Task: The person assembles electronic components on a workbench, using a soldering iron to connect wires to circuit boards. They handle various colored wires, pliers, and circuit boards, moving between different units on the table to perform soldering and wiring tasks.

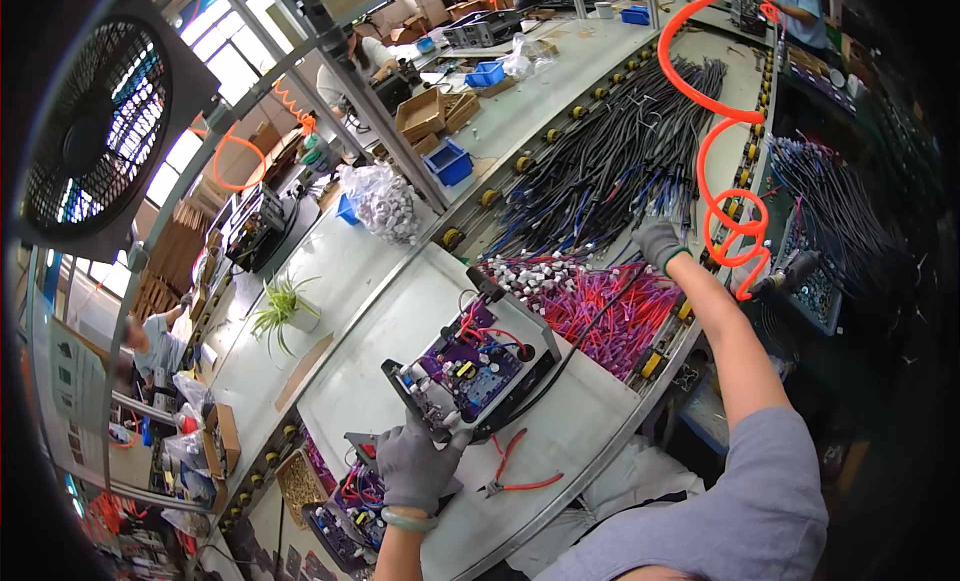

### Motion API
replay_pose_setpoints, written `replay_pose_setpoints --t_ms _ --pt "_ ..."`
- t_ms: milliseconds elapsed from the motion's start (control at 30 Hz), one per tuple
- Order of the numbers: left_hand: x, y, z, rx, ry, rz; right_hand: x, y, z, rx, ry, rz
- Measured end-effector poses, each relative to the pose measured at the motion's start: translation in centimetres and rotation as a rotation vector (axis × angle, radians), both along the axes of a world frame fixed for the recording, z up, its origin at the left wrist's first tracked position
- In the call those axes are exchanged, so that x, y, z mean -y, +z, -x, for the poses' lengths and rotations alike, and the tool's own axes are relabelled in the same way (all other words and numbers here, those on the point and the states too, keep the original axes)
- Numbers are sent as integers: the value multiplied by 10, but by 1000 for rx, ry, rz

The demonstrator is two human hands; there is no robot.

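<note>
In a grey glove, my left hand (412, 468) grips the near end of an open-cased electronic unit (470, 373); thumb and fingers are at its panel. Inside the unit are a purple circuit board, red and blue wires and a yellow-wrapped part. Over at the right, my gloved right hand (658, 243) is at the near end of a pile of black cables (620, 141), fingers curled. What it holds, if anything, is hidden. From beside the unit, a black cable (570, 353) curves up toward that hand. Red-handled cutters (515, 468) lie spread on the bench near the unit.
Red and purple leads (610, 316) with white connectors are heaped right of the unit. Another circuit-board unit (345, 526) sits at lower left. An orange coiled hose (705, 161) hangs at the right. A potted plant (290, 311) and a fan (95, 131) stand left.
</note>
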State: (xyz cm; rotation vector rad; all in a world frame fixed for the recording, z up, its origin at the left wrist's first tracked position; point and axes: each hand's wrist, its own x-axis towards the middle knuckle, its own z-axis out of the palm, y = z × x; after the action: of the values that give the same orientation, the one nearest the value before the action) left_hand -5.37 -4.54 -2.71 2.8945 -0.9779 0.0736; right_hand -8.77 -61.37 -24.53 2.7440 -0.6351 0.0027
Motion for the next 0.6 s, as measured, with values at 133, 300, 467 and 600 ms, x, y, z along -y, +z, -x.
replay_pose_setpoints --t_ms 133,300,467,600 --pt "-2 1 1 -45 49 46 0 17 10 -88 -50 -172" --pt "-10 17 9 22 82 -78 -6 -5 -10 160 -4 -345" --pt "-14 21 14 9 109 34 -1 -26 -20 441 -10 -549" --pt "-7 28 14 -56 142 -43 29 -78 -16 213 -193 -118"
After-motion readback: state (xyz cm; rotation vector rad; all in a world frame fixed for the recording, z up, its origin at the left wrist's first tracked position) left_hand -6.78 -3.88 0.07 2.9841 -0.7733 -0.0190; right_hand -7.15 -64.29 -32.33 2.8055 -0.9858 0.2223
